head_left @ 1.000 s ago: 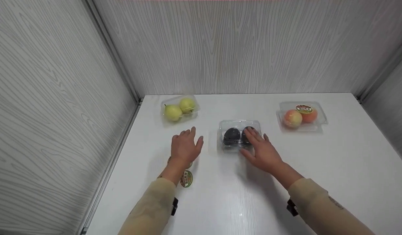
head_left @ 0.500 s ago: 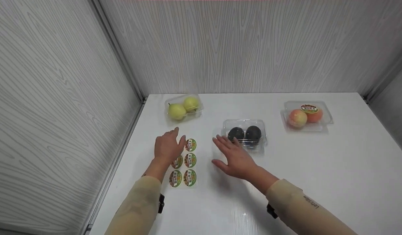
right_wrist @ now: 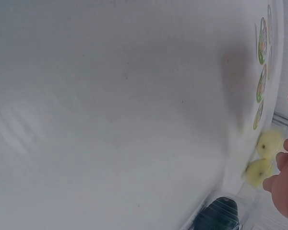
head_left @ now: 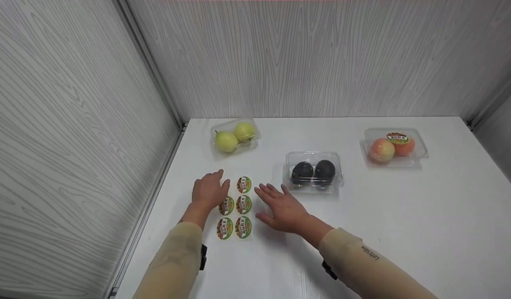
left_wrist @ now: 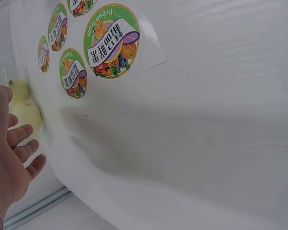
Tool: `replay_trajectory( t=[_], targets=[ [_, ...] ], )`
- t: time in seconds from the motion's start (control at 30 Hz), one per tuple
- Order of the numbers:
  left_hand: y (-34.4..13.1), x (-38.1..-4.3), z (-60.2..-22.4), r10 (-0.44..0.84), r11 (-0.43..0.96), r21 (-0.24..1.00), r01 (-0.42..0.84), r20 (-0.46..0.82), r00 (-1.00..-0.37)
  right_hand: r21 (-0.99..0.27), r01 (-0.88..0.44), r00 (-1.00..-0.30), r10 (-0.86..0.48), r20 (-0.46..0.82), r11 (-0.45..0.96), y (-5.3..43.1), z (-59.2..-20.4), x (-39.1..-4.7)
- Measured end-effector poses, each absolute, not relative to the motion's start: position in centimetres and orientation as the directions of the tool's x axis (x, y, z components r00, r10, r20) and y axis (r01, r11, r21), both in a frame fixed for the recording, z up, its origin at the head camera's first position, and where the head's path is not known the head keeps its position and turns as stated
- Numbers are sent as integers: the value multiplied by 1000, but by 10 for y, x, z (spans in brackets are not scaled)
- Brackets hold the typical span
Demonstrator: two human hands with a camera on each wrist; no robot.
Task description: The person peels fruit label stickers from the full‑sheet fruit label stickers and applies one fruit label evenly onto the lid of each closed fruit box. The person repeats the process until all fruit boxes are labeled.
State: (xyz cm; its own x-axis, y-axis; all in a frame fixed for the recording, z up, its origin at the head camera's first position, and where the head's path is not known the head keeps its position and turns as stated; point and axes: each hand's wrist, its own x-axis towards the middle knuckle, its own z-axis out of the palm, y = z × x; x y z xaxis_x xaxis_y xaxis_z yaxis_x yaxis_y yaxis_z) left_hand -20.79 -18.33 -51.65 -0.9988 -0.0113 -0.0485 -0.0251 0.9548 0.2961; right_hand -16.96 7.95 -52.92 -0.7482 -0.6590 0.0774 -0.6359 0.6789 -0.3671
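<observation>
A sheet of round fruit stickers (head_left: pixel 243 204) lies on the white table between both hands; the left wrist view shows "Fresh fruit" printed on a sticker (left_wrist: pixel 112 41). My left hand (head_left: pixel 207 192) hovers at the sheet's left edge, fingers loosely bent, holding nothing, and overlaps its upper left part in the head view. On the sheet's other side is my right hand (head_left: pixel 283 211), fingers extended and nothing in them. Just beyond it stands a lidded clear plastic box (head_left: pixel 312 156) with two dark egg-shaped fruits (head_left: pixel 324 171) inside; no sticker shows on its lid.
At the back left, a clear box (head_left: pixel 255 132) holds two yellow-green pears (head_left: pixel 226 141). A further clear box (head_left: pixel 419 145) at the back right has two peach-coloured fruits (head_left: pixel 382 150) and a sticker (head_left: pixel 397 138) on its lid. Grey wood-grain panels (head_left: pixel 313 58) wall the table.
My right hand has left the dark-fruit box and moved left and nearer to the sticker sheet. My left hand has shifted left, uncovering most of the stickers.
</observation>
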Motion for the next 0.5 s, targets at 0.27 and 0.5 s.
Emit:
replay_trajectory(
  t=[0.27, 0.5],
  targets=[
    [-186, -213, -524, -2, 953, 302, -32, -100, -995, -365, -619, -741, -671, -21, 696, 62, -541, -173],
    [-186, -219, -529, -16, 948, 311, -73, -183, -983, -335, -646, -719, -694, -34, 686, 50, -551, -177]
  ],
)
